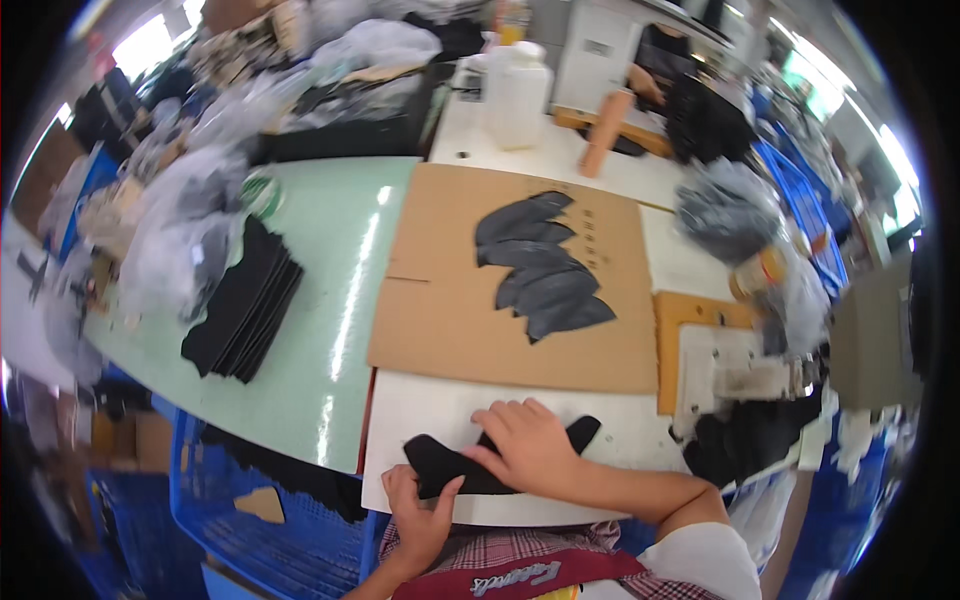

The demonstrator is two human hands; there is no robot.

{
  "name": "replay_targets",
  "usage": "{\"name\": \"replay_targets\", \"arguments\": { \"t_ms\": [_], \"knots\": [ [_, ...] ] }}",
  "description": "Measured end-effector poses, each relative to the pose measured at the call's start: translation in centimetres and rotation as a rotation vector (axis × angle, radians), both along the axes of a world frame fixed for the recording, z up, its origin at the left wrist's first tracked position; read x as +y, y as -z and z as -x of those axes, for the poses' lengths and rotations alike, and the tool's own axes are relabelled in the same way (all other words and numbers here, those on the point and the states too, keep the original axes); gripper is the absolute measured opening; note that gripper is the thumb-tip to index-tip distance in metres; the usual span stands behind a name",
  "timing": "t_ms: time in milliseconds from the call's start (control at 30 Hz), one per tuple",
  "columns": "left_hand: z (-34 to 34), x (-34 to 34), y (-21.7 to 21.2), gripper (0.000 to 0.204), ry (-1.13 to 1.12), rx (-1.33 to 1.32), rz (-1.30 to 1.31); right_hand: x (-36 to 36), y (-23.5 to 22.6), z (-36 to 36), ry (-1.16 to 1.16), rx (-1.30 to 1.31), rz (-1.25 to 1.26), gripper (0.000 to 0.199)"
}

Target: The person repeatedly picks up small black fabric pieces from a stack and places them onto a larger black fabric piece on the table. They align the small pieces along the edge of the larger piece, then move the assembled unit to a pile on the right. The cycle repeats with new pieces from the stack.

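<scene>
Right hand: the right hand (pixel 528 445) lies flat, fingers spread, pressing down on the curved black fabric piece (pixel 585 432) at the 6 o'clock edge of the bench, palm covering its middle.
Left hand: the left hand (pixel 420 505) comes up from below at about 7 o'clock of that piece and pinches its near-left end between thumb and fingers, closed on the cloth.
Piece in hand: it rests on the white worktop sheet (pixel 420 410) right in front of the person; one tip pokes out past the right hand toward 3 o'clock.
Laid out: straight ahead at 12 o'clock, a flat brown cardboard sheet (pixel 440 320) carries a fanned row of dark grey leaf-shaped fabric pieces (pixel 545 275), overlapping one another. By my reading these are finished with and set aside.
Waiting stock: at 10 o'clock, on the pale green tabletop (pixel 340 260), sits a stack of black flat sheets (pixel 245 305), well apart from the hands. It looks untouched, so I judge plenty is left.
Progress: several pieces out, one under the hands, a pile remaining; somewhere in the middle, I would say.
Far end: a white plastic jug (pixel 518 95) stands at 12 o'clock beyond the cardboard, with an orange-brown cylinder (pixel 603 135) leaning just to its right.
Right side: blue plastic crates (pixel 810 225) at 2 o'clock.
</scene>
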State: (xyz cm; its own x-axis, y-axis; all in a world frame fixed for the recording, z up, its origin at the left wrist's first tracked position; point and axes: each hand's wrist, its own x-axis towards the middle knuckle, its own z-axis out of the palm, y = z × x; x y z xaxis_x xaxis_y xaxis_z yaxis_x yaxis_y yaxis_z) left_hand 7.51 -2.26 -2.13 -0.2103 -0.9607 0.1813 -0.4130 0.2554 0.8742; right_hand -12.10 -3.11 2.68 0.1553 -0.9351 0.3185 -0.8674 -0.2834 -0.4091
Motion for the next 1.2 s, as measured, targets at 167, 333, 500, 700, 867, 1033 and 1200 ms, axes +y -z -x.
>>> {"name": "replay_targets", "arguments": {
  "t_ms": [167,333,500,700,867,1033,1200],
  "knots": [
    [0.2,1.1,0.0,0.039,0.010,0.024,-0.034,4.1,0.3,4.0,0.144,-0.043,0.034,0.027],
    [3.0,2.7,0.1,0.040,0.007,-0.052,0.064,7.7,1.3,5.7,0.220,-0.018,0.062,0.026],
    [2.9,3.3,-1.4,0.074,-0.079,-0.225,0.262,11.7,-0.1,5.2,0.328,-0.043,0.142,0.039],
    [0.8,4.6,-0.3,0.078,0.509,-0.489,0.363,14.9,2.0,0.4,0.163,0.009,-0.127,0.074],
    [1.3,5.2,0.1,0.083,0.512,-0.604,0.400,14.1,3.2,-2.4,0.081,0.090,-0.194,0.086],
    [1.5,5.5,0.3,0.084,0.512,-0.593,0.370,16.3,3.1,1.0,0.266,0.160,-0.285,0.090],
    [1.1,5.6,-0.1,0.081,0.517,-0.490,0.331,19.5,2.8,4.2,0.435,0.083,-0.139,0.066]
  ]
}}
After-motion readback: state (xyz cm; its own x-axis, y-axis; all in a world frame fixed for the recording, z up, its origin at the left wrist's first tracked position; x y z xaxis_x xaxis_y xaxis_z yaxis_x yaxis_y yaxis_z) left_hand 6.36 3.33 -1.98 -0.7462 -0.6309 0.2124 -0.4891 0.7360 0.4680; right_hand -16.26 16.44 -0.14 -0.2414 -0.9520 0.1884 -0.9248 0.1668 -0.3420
